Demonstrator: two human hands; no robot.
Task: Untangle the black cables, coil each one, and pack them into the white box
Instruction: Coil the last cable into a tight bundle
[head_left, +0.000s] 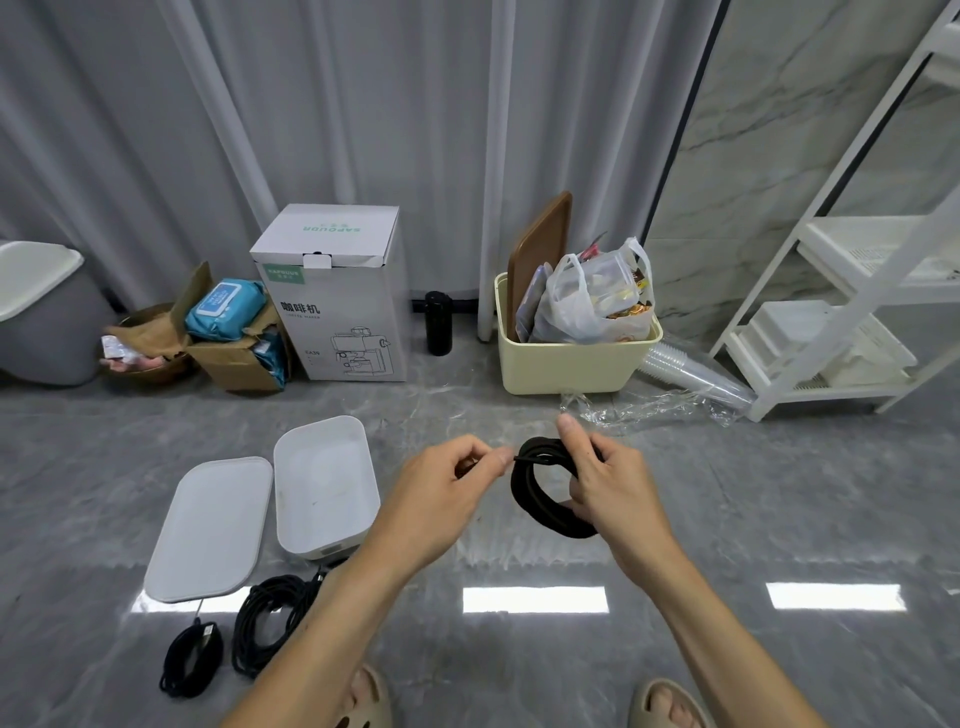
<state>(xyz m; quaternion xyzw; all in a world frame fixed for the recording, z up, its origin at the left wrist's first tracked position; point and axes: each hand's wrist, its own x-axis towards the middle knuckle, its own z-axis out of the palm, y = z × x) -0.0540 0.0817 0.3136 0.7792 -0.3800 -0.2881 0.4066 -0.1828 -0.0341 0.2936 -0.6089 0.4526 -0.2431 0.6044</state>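
A coiled black cable hangs in the air above the grey floor. My right hand grips the coil through its loop on the right side. My left hand pinches the cable's loose end at the coil's upper left. The open white box stands on the floor to the left, with its white lid lying flat beside it. Two more black cable bundles lie near the lid's front: a small one and a larger one, partly hidden by my left forearm.
Along the curtain stand a grey bin, an open brown carton, a coffee-machine box, a black bottle and a cream tub holding bags. A white shelf rack stands right. Clear plastic wrap lies near the tub.
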